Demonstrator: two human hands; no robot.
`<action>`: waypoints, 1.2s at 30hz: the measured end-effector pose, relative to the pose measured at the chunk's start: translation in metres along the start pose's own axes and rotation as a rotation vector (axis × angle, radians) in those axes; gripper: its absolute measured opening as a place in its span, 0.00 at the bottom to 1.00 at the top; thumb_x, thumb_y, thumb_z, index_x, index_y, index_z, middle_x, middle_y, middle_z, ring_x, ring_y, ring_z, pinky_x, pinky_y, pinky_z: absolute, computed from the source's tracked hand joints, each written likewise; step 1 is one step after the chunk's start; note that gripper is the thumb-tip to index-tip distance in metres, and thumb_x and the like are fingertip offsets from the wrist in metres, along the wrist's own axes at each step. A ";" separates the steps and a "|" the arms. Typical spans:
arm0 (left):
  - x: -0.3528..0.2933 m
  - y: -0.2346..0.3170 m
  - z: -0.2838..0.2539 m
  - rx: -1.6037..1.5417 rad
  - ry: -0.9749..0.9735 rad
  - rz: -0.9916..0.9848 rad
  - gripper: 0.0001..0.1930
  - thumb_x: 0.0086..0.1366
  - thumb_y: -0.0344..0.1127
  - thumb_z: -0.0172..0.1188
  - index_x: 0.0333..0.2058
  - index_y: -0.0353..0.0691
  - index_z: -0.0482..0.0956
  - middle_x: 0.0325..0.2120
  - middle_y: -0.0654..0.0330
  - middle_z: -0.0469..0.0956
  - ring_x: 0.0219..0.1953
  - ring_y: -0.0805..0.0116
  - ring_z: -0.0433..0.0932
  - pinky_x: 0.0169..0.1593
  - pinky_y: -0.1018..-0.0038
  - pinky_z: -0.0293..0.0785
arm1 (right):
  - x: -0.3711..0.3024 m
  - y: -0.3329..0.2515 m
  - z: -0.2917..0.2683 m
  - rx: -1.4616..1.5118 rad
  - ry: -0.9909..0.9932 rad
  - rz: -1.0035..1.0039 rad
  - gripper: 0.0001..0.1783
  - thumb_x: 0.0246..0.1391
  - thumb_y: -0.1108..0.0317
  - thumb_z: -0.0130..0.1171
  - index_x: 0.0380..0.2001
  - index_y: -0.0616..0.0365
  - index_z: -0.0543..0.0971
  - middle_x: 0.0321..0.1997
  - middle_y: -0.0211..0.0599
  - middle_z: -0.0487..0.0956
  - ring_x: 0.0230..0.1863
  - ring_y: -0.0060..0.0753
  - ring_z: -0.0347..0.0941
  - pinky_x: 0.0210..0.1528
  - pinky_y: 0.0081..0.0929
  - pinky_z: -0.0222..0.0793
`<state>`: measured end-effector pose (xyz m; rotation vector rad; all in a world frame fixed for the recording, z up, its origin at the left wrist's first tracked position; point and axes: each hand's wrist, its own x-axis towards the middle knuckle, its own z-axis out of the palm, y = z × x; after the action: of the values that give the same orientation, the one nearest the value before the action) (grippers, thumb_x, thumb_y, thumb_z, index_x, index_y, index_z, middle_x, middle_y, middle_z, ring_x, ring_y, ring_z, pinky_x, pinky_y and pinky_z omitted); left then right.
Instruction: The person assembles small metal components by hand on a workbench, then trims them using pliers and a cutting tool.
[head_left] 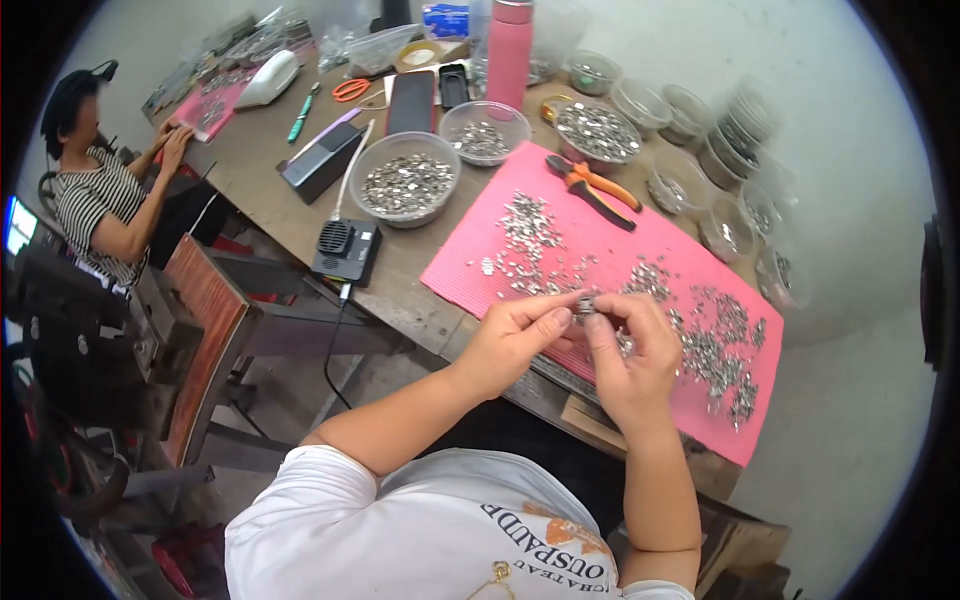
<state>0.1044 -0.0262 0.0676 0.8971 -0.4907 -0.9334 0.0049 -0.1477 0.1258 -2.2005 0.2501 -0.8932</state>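
Note:
Above the near edge of a pink mat (470,245), my left hand (512,338) and my right hand (640,350) meet. Between their fingertips they pinch a small stack of silvery metal pieces (586,306), its exact kind too small to make out. Fingers of both hands are closed on it. Loose metal pieces (530,228) lie in scattered heaps on the mat, behind and to the right of my hands. Pliers (595,190) with orange and black handles rest across the mat's far edge.
Clear plastic tubs of metal pieces (408,205) stand behind the mat, more along the wall (725,235). A pink bottle (508,60), a phone (411,102) and a black cabled device (346,252) are on the table. At far left another person (125,200) works beside an empty wooden chair (205,330).

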 end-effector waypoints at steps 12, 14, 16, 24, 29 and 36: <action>-0.019 -0.018 0.024 0.023 -0.044 0.125 0.09 0.69 0.28 0.57 0.46 0.34 0.78 0.40 0.58 0.81 0.45 0.73 0.78 0.49 0.74 0.76 | -0.066 -0.004 -0.017 0.110 0.074 0.173 0.16 0.48 0.76 0.67 0.42 0.59 0.78 0.35 0.37 0.81 0.29 0.27 0.77 0.31 0.24 0.70; -0.021 -0.017 0.025 0.147 -0.088 0.100 0.10 0.69 0.27 0.57 0.47 0.34 0.78 0.39 0.59 0.81 0.44 0.73 0.78 0.48 0.75 0.76 | -0.073 -0.005 -0.024 0.130 0.093 0.235 0.18 0.48 0.75 0.68 0.44 0.59 0.77 0.37 0.37 0.81 0.30 0.26 0.77 0.32 0.24 0.70; -0.024 -0.016 0.031 0.267 -0.138 0.071 0.10 0.68 0.26 0.57 0.47 0.34 0.77 0.39 0.59 0.81 0.44 0.74 0.78 0.48 0.75 0.75 | -0.084 -0.001 -0.031 0.221 0.081 0.234 0.25 0.48 0.75 0.68 0.51 0.58 0.75 0.42 0.38 0.80 0.33 0.24 0.78 0.32 0.22 0.71; -0.027 -0.021 0.052 1.063 -0.320 0.589 0.36 0.54 0.19 0.64 0.63 0.37 0.65 0.33 0.55 0.79 0.33 0.62 0.77 0.41 0.70 0.74 | -0.105 0.009 -0.054 0.331 0.019 0.280 0.23 0.47 0.80 0.67 0.50 0.59 0.79 0.42 0.38 0.81 0.36 0.27 0.79 0.37 0.22 0.75; -0.026 -0.019 0.056 1.141 -0.358 0.636 0.36 0.52 0.19 0.66 0.62 0.38 0.68 0.32 0.58 0.79 0.32 0.60 0.77 0.39 0.67 0.72 | -0.113 0.013 -0.052 0.330 0.044 0.287 0.20 0.48 0.82 0.65 0.47 0.59 0.82 0.41 0.39 0.82 0.36 0.28 0.80 0.37 0.23 0.76; -0.023 -0.027 0.049 1.088 -0.257 0.713 0.31 0.48 0.20 0.70 0.54 0.39 0.77 0.37 0.57 0.82 0.32 0.63 0.80 0.35 0.71 0.77 | -0.120 0.015 -0.055 0.315 0.143 0.360 0.15 0.49 0.82 0.64 0.42 0.60 0.83 0.37 0.36 0.83 0.35 0.26 0.79 0.38 0.21 0.75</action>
<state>0.0454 -0.0358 0.0724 1.4152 -1.5010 -0.0473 -0.1191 -0.1383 0.0788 -1.7337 0.5191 -0.8234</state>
